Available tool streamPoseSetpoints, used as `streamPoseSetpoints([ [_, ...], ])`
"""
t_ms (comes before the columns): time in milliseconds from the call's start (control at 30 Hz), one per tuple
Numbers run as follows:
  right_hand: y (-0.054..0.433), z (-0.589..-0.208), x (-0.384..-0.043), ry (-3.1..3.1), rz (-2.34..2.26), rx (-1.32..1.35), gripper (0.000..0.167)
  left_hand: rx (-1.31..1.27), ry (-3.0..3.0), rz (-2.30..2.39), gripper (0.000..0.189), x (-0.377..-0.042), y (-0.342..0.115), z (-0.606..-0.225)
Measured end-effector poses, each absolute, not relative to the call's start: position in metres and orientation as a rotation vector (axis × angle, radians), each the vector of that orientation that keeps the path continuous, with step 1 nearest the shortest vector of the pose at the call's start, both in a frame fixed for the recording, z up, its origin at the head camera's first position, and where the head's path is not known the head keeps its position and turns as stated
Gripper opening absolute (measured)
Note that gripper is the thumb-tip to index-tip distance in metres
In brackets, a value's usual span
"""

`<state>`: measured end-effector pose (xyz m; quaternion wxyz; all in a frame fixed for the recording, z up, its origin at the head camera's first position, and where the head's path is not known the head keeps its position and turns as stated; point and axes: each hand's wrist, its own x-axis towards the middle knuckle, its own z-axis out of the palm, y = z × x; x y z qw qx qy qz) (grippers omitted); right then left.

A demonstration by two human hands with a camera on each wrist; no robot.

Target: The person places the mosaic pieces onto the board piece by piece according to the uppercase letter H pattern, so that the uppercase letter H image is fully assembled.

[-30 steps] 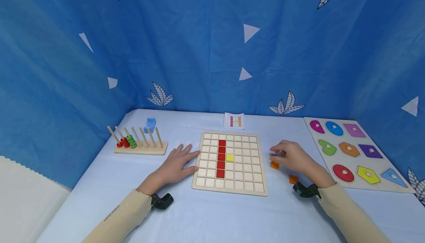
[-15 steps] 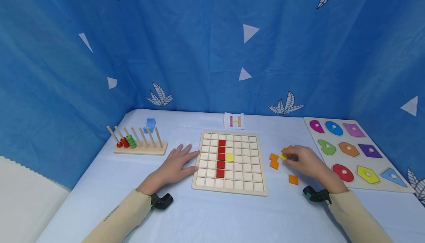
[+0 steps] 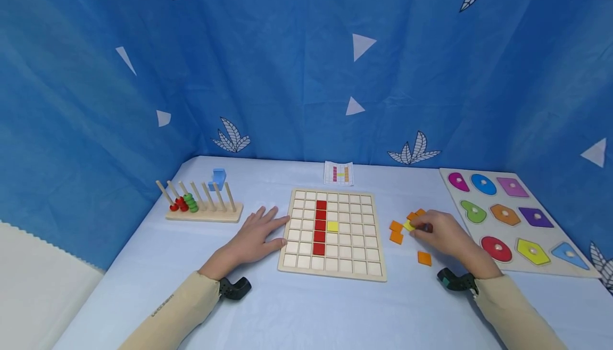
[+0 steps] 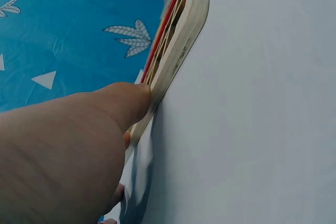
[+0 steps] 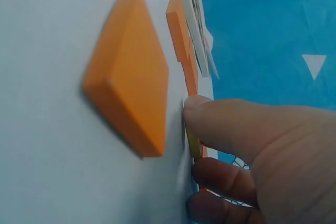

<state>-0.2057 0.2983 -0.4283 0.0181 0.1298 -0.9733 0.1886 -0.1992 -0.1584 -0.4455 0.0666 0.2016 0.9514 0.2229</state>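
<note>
A wooden grid board (image 3: 335, 270) lies mid-table with a column of red tiles (image 3: 320, 227) and one yellow tile (image 3: 332, 226) set in it. My left hand (image 3: 256, 238) rests flat on the table, its thumb against the board's left edge (image 4: 178, 51). Right of the board, my right hand (image 3: 438, 231) pinches a yellow tile (image 3: 408, 225) among several loose orange tiles (image 3: 396, 231). In the right wrist view the thumb (image 5: 236, 124) presses the yellow tile's edge (image 5: 193, 142), with a big orange tile (image 5: 131, 72) close by.
A peg rack (image 3: 203, 209) with red and green rings and a blue block (image 3: 218, 178) stand at the left. A small pattern card (image 3: 338, 173) lies behind the board. A shape puzzle board (image 3: 514, 219) sits at the right. Blue curtains surround the table.
My right hand moved right from the orange tiles near the board to the loose pile and took hold of a yellow tile. The left hand has not moved.
</note>
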Motion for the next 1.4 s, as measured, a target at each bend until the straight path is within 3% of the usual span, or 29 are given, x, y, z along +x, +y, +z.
streamPoseSetpoints([
  [533,0.2988,-0.4283,-0.2042,-3.000,0.640,0.420,0.013,0.614,2.873,0.660,0.059,-0.1992,-0.1586,-0.4445],
  [900,0.3033,-0.4279,-0.2033,-3.050,0.675,0.414,0.030,0.601,2.867,0.657,0.059,-0.1991,-0.1576,-0.4461],
  [1400,0.3065,-0.4336,-0.2037,-2.988,0.665,0.440,0.035,0.615,2.871,0.657,0.060,-0.1991,-0.1572,-0.4466],
])
